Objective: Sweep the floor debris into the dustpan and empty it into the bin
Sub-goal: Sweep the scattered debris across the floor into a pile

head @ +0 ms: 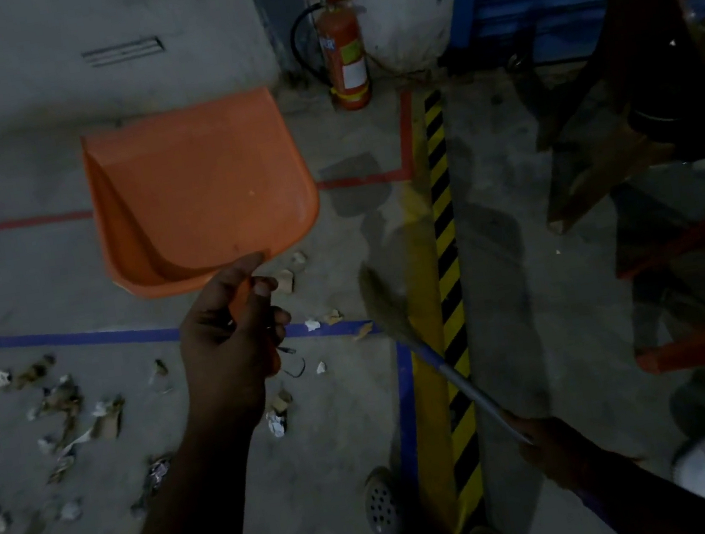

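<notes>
While the left hand (232,330) grips the orange dustpan (197,189) by its handle above the floor, the right hand (551,443) clasps a broom (416,339); paper debris (66,414) lies scattered at lower left.

A fire extinguisher (343,46) stands by the wall, perhaps upright.

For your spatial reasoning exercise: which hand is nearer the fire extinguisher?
Left. The left hand, gripping the dustpan, is below-left of the fire extinguisher; the right hand is far below it.
</notes>
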`<state>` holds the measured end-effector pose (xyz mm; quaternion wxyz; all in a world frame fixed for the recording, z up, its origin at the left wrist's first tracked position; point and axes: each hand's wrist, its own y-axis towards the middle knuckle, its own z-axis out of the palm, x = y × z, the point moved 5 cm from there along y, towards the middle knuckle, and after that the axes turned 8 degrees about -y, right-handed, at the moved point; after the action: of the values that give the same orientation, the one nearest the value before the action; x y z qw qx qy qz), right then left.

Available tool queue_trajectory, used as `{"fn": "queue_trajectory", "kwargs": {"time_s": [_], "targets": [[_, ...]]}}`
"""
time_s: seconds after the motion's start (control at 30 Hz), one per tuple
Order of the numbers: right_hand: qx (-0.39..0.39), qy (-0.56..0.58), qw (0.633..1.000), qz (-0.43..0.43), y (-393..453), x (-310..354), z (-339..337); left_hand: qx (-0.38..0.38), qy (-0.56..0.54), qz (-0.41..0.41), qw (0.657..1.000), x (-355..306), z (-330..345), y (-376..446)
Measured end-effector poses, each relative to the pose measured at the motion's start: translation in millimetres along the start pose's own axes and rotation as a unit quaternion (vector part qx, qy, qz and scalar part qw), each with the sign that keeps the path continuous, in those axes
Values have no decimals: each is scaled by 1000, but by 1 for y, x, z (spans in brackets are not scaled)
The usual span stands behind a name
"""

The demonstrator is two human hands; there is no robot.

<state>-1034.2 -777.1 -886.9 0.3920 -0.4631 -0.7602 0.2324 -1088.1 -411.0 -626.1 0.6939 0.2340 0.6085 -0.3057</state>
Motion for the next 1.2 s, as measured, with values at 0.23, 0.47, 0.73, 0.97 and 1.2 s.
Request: {"fn": "queue_trajectory", "kwargs": {"time_s": [0.23,0.47,0.73,0.97,1.2], "targets": [[76,3,995,-62,18,53,44,-11,1,-2,1000,4,-25,-8],[23,56,995,-75,33,88,29,-45,-8,-4,999,-9,-50,-10],[-45,24,998,-28,73,111,-29,-54,-14,5,998,-11,-69,9],[13,-123,991,-49,129,172,-51,-50,-7,2,999,-6,-82,36],[86,-104,986,-96,132,192,-55,-47,-9,-1,999,-15,-91,60]]}}
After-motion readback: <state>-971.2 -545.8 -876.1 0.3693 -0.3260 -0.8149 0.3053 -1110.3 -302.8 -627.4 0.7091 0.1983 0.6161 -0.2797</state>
